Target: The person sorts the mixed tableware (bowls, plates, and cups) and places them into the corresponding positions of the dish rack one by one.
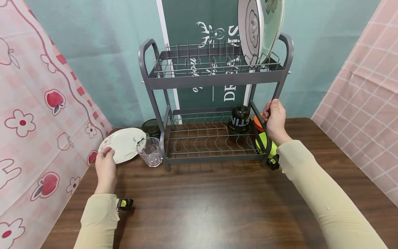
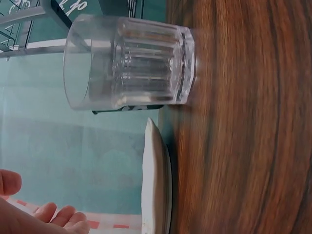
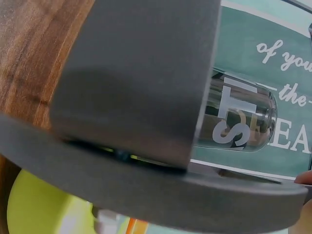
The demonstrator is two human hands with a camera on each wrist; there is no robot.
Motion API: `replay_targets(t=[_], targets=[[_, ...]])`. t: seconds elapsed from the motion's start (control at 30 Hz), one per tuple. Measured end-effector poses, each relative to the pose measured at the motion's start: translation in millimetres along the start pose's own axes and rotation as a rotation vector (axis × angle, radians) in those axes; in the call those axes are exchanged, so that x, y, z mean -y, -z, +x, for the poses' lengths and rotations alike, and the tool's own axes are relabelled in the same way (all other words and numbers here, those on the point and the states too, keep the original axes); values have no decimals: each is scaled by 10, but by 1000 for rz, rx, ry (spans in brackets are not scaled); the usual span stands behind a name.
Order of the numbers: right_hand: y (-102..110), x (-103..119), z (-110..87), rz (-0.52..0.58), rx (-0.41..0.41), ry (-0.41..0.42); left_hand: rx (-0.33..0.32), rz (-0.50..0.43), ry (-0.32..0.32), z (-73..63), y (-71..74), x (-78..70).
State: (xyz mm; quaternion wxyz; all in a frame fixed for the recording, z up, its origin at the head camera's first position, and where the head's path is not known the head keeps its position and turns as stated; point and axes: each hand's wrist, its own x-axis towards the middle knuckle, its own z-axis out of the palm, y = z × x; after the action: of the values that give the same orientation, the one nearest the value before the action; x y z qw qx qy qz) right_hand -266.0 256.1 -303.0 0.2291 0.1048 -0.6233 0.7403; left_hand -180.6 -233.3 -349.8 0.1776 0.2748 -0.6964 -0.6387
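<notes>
A grey two-tier dish rack (image 1: 214,81) stands on the table. My right hand (image 1: 276,121) has its fingers curled round the rack's right side post; in the right wrist view only fingertips (image 3: 303,178) show at the edge. On the left, my left hand (image 1: 105,167) hovers over the near rim of a white oval plate (image 1: 124,140). Its thumb and fingers are loosely bent, apart from the plate in the left wrist view. A clear drinking glass (image 1: 150,152) stands upright between that plate and the rack. Behind it is a dark, bowl-like vessel (image 1: 151,127).
Two large plates (image 1: 253,31) stand upright in the top tier's right end. A dark lettered glass (image 1: 239,120) sits upside down on the lower tier. Right of the rack are a lime-green bowl (image 1: 264,142) and an orange dish (image 1: 257,123). Curtains hang along both sides.
</notes>
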Motion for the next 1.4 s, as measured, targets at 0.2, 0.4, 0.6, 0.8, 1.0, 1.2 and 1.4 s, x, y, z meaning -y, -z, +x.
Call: replay_targets(t=[0.2, 0.4, 0.6, 0.8, 1.0, 1.2, 1.4], targets=[[34, 63, -32, -43, 34, -68, 40, 39, 4, -26, -49, 3], [107, 137, -90, -171, 79, -73, 48, 55, -12, -17, -85, 19], [222, 178, -120, -370, 86, -115, 49, 93, 9, -22, -73, 118], [377, 153, -149, -347, 73, -91, 60, 107, 58, -16, -46, 166], [362, 156, -130, -383, 79, -89, 100, 53, 116, -1, -41, 206], [220, 179, -79, -208, 115, -116, 184, -91, 240, -27, -32, 239], [70, 150, -40, -71, 45, -76, 278, -307, 422, -36, -12, 237]])
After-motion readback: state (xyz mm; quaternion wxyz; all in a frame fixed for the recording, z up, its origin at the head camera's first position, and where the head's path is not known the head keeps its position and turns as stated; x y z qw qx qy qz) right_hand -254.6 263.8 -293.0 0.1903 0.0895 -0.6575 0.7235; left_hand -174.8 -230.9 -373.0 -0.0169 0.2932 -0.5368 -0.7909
